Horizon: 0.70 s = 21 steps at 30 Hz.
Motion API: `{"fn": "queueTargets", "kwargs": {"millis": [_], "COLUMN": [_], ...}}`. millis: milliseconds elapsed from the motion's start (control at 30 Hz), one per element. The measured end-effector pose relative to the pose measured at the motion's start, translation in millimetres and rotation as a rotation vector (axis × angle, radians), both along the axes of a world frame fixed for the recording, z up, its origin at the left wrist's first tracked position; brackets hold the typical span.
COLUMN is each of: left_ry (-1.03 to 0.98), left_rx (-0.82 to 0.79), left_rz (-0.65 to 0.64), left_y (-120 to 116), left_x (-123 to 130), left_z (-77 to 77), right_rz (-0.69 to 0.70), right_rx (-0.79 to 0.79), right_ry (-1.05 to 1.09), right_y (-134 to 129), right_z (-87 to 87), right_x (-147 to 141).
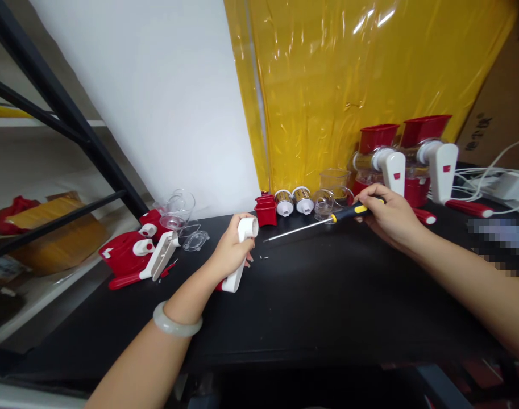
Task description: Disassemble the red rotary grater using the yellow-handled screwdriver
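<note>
My left hand is closed around a white crank handle, its round hollow end facing up and right; a bit of red shows at its lower end. Between the fingers of my right hand is the black and yellow grip of a screwdriver. The long shaft points left and its tip is a short way from the crank handle, apart from it. Two small screws lie on the black table just below the tip.
At left lie red grater bodies, another white crank and clear plastic parts. Along the back stand red hoppers, grater drums and a clear housing. Two assembled graters and white cables are at right.
</note>
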<state>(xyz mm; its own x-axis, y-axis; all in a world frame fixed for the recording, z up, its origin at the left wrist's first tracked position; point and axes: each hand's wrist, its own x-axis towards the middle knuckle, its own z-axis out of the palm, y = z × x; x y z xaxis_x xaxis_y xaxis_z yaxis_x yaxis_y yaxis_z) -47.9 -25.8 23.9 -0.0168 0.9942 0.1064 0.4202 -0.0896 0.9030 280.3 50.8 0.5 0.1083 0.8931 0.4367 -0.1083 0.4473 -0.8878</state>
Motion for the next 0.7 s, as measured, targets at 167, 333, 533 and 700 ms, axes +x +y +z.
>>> {"fn": "queueTargets", "kwargs": {"millis": [167,333,533,700], "left_ry": [0.07,0.121,0.123,-0.081], "left_rx": [-0.001,0.027,0.091,0.114], "left_rz": [0.008,-0.002,-0.047,-0.109], "left_y": [2.5,1.3,-1.0,0.0], "left_x": [-3.6,-3.6,-7.2,-10.8], "left_z": [-1.7,-0.7,-0.9,-3.6], "right_rz": [-0.066,-0.058,-0.009,0.034], "right_rx": [-0.058,-0.062,-0.063,-0.025], "right_ry": [-0.147,-0.301,-0.364,-0.629], "right_y": [8.7,15.1,13.6,20.1], "right_z": [-10.4,-23.1,-23.5,-26.8], "right_x": [3.5,2.3,-0.8,6.3]}}
